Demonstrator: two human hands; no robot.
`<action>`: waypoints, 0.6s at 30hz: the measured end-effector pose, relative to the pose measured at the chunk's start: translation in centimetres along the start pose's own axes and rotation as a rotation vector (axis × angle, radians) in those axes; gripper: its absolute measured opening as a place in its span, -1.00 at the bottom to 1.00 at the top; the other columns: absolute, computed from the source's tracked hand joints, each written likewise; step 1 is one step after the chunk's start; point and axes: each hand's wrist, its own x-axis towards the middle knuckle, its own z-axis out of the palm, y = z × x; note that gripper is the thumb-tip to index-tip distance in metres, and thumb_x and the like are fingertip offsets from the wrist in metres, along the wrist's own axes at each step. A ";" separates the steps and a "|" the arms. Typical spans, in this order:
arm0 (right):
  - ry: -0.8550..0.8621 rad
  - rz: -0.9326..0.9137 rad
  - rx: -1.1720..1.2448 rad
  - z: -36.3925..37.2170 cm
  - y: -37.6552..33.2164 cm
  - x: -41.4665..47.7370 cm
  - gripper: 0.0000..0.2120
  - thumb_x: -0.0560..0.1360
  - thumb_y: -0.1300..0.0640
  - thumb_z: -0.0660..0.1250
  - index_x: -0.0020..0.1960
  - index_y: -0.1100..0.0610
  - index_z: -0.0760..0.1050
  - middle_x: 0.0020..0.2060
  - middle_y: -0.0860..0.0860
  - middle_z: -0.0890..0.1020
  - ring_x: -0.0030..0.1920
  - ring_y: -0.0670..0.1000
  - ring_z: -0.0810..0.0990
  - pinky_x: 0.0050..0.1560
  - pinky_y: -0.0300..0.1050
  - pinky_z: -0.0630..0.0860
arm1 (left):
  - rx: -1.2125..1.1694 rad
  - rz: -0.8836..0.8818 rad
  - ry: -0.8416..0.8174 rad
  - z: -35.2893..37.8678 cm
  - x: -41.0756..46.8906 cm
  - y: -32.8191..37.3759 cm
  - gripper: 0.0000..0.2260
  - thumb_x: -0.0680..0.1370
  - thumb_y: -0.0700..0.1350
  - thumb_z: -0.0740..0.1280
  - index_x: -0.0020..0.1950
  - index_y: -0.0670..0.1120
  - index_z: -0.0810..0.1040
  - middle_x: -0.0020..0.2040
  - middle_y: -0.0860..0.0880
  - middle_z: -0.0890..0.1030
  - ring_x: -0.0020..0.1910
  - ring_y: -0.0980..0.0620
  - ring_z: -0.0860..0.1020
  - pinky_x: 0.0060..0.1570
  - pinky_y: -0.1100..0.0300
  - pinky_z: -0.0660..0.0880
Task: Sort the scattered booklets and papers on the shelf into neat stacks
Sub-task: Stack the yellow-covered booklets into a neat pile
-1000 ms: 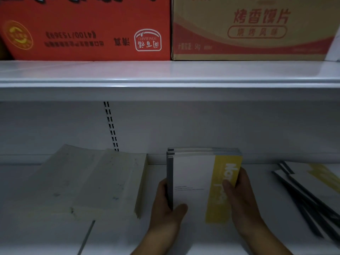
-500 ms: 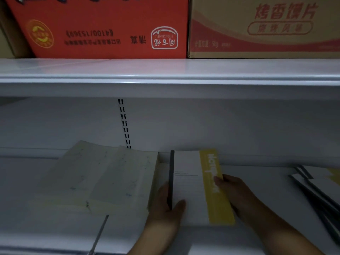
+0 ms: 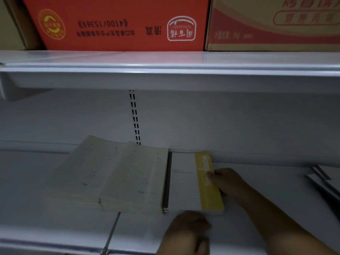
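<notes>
A stack of white booklets with a yellow band lies flat on the white shelf, pushed up against a thick cream stack of papers on its left. My right hand rests on the stack's right edge, fingertips touching the yellow band. My left hand is off the booklets, just in front of the stack's near edge, fingers loosely curled and holding nothing; it is blurred. More booklets of the same kind lie fanned out at the far right.
An upper shelf board overhangs close above, carrying a red carton and a tan carton. A slotted upright runs down the back wall. A seam divides the shelf floor near its front lip.
The booklet stack went from being held up between both hands to lying flat beside the paper stack. My left hand has let go and pulled back toward me; the right stays on the edge.
</notes>
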 end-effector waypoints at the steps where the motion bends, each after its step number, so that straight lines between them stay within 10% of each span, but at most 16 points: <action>1: 0.050 -0.041 -0.089 -0.4 0.1 -0.1 -0.66 0.48 -0.02 0.32 -0.35 0.19 0.55 -0.35 0.13 0.62 -0.22 0.16 0.65 -0.13 -0.02 0.54 | 0.007 0.024 0.021 0.1 0.3 0.1 -0.77 0.33 0.10 0.31 -0.06 0.12 0.60 -0.06 0.17 0.62 -0.02 0.25 0.52 0.05 0.44 0.43; 8: -0.005 -0.084 0.114 0.6 1.0 -2.2 -0.84 0.48 0.14 0.32 0.01 0.06 0.64 -0.06 0.02 0.70 -0.03 0.02 0.66 0.05 -0.08 0.56 | -0.066 0.084 0.172 0.6 0.7 -0.2 -0.78 0.26 -0.03 0.32 -0.13 0.06 0.63 -0.12 0.10 0.64 -0.10 0.19 0.56 -0.04 0.38 0.48; 18: 0.067 -0.137 0.244 0.6 2.3 -5.5 -0.64 0.47 0.23 0.28 -0.27 -0.21 0.63 -0.18 -0.14 0.69 0.00 -0.02 0.65 0.17 0.06 0.53 | 0.054 0.066 0.225 0.5 0.7 1.1 -0.75 0.27 -0.05 0.25 -0.19 -0.01 0.70 -0.13 0.05 0.70 -0.06 0.16 0.50 -0.09 0.31 0.44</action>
